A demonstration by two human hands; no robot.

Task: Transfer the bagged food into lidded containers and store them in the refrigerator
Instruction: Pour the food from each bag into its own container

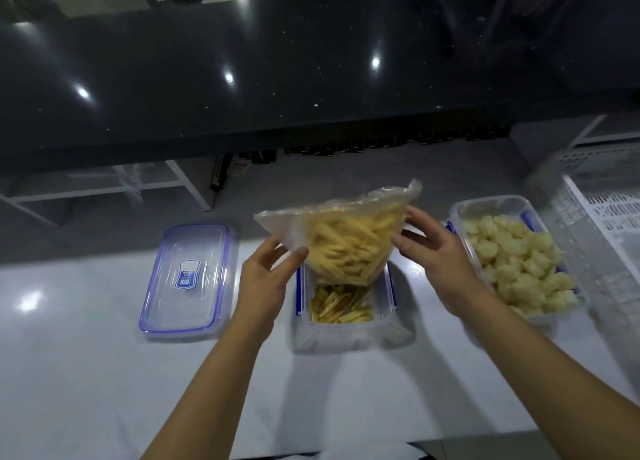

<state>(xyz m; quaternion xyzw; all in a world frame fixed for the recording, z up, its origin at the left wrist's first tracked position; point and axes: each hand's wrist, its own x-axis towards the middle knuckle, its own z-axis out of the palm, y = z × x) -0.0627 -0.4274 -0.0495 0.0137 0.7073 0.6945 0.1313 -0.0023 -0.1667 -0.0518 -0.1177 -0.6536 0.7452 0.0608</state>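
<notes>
Clear bag (346,245) of yellow strips is held tipped above the middle container (388,321), narrow end down at the container's far half, wide crumpled edge up. Some strips (341,307) already lie inside, so pouring is likely under way. The bag's mouth looks to be at the bottom, but the film hides it.

Key relation: the bag sits between both hands and directly over the container. The container's long axis runs away from the person; the bag's wide edge runs crosswise.

Left hand (266,279) pinches the bag's lower left corner between thumb and fingers. Right hand (433,259) is spread, fingers fairly straight, resting against the bag's right side. Both are at about equal reach.

The loose lid (188,279) lies flat on the white worktop (104,373) to the left, nearer the left hand, apart from the container. A second container (460,214) to the right is full of pale chunks (516,262) and unlidded. A white slotted basket (609,210) is at far right.
</notes>
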